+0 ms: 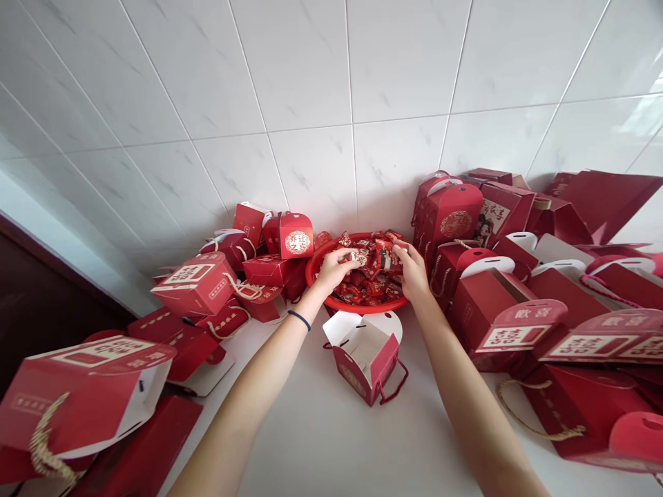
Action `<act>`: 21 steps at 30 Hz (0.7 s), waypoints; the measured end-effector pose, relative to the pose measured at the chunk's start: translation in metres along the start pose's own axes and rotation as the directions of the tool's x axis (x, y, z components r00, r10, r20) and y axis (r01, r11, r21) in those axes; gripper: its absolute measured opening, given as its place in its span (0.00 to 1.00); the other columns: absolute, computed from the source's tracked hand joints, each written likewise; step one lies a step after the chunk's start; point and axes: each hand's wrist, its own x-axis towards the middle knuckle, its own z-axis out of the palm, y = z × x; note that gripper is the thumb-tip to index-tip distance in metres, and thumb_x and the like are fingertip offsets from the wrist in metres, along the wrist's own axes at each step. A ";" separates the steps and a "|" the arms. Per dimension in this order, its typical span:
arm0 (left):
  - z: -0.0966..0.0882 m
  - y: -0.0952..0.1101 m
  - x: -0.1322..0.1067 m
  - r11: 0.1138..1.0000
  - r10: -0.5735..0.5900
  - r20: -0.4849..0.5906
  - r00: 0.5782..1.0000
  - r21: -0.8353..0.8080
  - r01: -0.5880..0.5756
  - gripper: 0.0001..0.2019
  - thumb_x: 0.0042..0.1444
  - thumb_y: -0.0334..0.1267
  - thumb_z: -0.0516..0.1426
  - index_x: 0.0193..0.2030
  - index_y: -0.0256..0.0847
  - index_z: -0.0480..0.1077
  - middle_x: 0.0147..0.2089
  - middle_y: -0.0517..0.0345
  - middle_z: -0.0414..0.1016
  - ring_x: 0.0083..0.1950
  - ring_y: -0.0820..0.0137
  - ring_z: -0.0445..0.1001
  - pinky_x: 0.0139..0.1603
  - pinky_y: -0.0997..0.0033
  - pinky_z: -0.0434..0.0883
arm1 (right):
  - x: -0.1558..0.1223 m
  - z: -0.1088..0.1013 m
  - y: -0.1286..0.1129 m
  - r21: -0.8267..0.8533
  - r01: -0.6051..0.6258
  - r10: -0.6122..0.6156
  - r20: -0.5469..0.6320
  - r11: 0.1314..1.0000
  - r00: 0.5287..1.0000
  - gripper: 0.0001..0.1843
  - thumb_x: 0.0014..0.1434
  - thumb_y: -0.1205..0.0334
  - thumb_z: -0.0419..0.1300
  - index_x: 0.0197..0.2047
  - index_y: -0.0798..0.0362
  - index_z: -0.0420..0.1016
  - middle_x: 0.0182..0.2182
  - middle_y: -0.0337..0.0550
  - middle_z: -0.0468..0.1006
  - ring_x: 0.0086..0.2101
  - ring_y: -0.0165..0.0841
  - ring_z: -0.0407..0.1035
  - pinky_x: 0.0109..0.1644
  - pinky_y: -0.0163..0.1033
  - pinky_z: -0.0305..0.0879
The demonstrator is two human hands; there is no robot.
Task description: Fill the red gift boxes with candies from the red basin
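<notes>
Both hands reach into a round red basin (313,277) full of red-wrapped candies (370,288). My left hand (335,269), with a dark band on its wrist, pinches a wrapped candy (358,259) with white and red print. At the basin's right side, my right hand (411,266) has its fingers curled on a red packet (387,255) with a dark middle. In front of the basin, between my forearms, stands an open red gift box (357,373). Its white flaps are up, its white inside shows, and a dark red cord handle hangs at its right side.
Red gift boxes (194,283) with rope handles are piled on the left of the white table (331,455). More boxes (510,317), several with open tops, crowd the right side. A tiled wall (311,166) rises right behind the basin.
</notes>
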 end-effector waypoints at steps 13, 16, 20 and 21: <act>-0.037 0.051 -0.084 0.980 -0.020 0.398 0.917 0.189 -0.060 0.10 0.51 0.45 0.64 0.29 0.39 0.79 0.30 0.56 0.79 0.34 0.66 0.75 0.34 0.71 0.67 | -0.035 0.008 -0.053 -0.061 0.155 -0.136 0.243 0.986 0.961 0.16 0.49 0.51 0.69 0.41 0.47 0.80 0.34 0.37 0.81 0.36 0.37 0.75 0.42 0.41 0.71; -0.038 0.053 -0.097 0.958 -0.011 0.465 0.885 0.259 -0.124 0.10 0.53 0.45 0.64 0.34 0.41 0.82 0.32 0.56 0.81 0.37 0.63 0.78 0.38 0.70 0.69 | -0.060 0.011 -0.077 -0.172 0.240 -0.148 0.424 0.956 0.893 0.14 0.54 0.50 0.69 0.40 0.49 0.81 0.34 0.39 0.81 0.35 0.37 0.73 0.41 0.41 0.69; -0.032 0.054 -0.104 0.920 -0.051 0.511 0.858 0.358 -0.159 0.12 0.54 0.48 0.64 0.37 0.41 0.82 0.33 0.55 0.82 0.36 0.62 0.79 0.37 0.70 0.70 | -0.086 0.013 -0.098 -0.261 0.324 -0.161 0.496 0.909 0.853 0.15 0.58 0.50 0.67 0.43 0.50 0.81 0.34 0.40 0.81 0.34 0.36 0.72 0.38 0.39 0.67; -0.029 0.056 -0.105 0.913 -0.051 0.515 0.856 0.371 -0.169 0.13 0.56 0.49 0.63 0.37 0.41 0.82 0.34 0.54 0.82 0.37 0.62 0.79 0.37 0.69 0.70 | -0.090 0.013 -0.101 -0.280 0.344 -0.168 0.504 0.896 0.847 0.15 0.59 0.49 0.66 0.44 0.50 0.81 0.33 0.40 0.80 0.33 0.35 0.71 0.37 0.38 0.66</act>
